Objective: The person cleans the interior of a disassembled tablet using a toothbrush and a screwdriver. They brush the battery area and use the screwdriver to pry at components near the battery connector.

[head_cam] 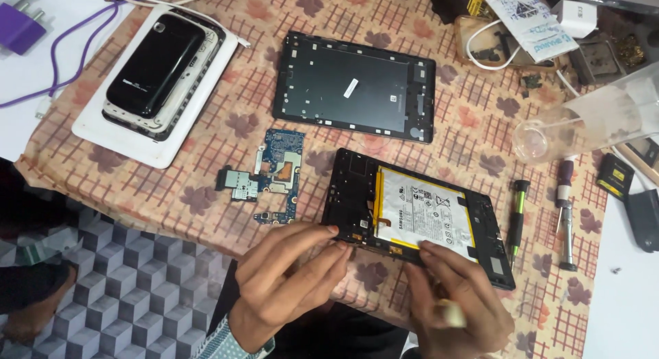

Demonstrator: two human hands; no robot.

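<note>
An opened black tablet frame lies near the table's front edge, with a white and yellow battery set in it. My left hand pinches at the frame's near left edge with its fingertips together. My right hand rests its fingers on the frame's near edge below the battery; a small pale object shows by the palm, too blurred to name. A blue circuit board lies loose to the left of the frame. A black back cover lies face up behind it.
A stack of phones rests on a white tablet at the back left. A purple cable and charger lie beside it. Two screwdrivers lie right of the frame, and a clear plastic bottle is on its side.
</note>
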